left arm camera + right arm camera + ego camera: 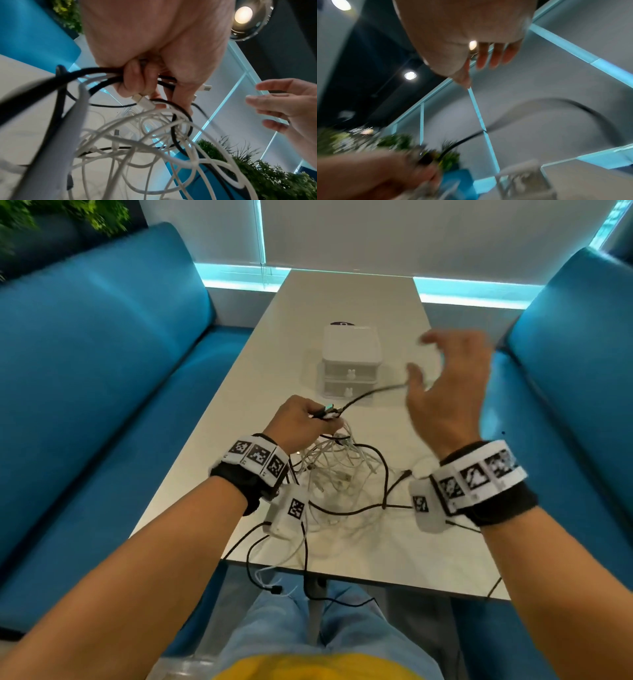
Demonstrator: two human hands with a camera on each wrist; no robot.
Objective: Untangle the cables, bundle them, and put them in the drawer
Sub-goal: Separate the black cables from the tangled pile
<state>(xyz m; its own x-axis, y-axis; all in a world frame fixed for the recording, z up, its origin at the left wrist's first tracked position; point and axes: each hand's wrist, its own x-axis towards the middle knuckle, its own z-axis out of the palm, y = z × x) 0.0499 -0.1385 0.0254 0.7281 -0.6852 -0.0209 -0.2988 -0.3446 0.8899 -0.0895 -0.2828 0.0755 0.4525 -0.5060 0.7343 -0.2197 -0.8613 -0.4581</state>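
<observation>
My left hand (320, 419) is held above the table and grips a bunch of black and white cable ends (144, 100) with their plugs. Below it, a tangle of white cables (334, 470) and looping black cable (385, 474) lies on the white table (342, 299). One black cable (370, 393) stretches from the left hand towards my right hand (428, 361), which is raised, blurred, with spread fingers (493, 56) holding nothing. That cable (583, 106) arcs freely in the right wrist view. A small white drawer unit (351, 354) stands behind the hands, both drawers closed.
Blue sofas flank the table on the left (102, 371) and the right (565, 371). Some cable ends (274, 589) hang over the table's near edge above my legs. A dark round object (342, 323) lies just behind the drawer unit.
</observation>
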